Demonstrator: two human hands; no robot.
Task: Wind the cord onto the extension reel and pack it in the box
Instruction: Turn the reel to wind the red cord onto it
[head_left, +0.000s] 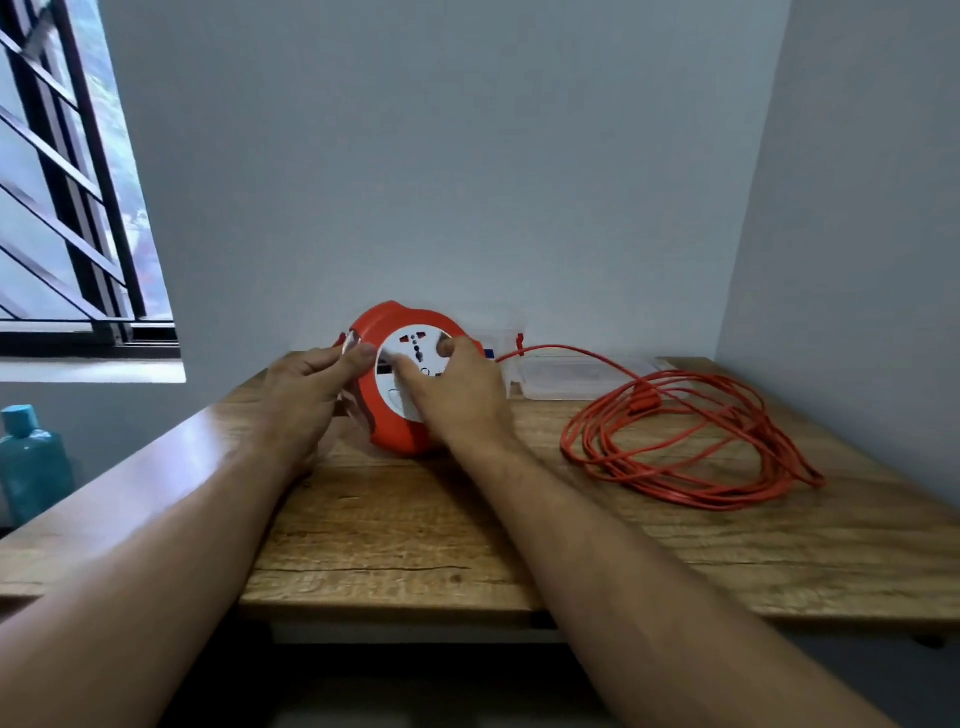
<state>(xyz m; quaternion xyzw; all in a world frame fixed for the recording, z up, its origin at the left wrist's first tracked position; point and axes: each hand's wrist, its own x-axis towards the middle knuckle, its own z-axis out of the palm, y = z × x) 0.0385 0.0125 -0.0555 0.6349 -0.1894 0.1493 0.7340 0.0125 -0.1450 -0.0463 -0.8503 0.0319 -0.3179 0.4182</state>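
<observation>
An orange extension reel (393, 431) with a white socket face stands tilted on the wooden table (405, 540) near the back wall. My left hand (306, 395) grips its left rim. My right hand (452, 389) lies on the white face, fingers over the centre. The orange cord (691, 447) lies in a loose pile on the right of the table, its plug resting on top, and one strand runs from it back to the reel. A clear plastic box (576, 376) sits behind the reel against the wall, partly hidden by my right hand.
A teal bottle (28, 462) stands low at the left, beyond the table's edge. A barred window (67, 197) is at the upper left. Walls close the table at the back and the right.
</observation>
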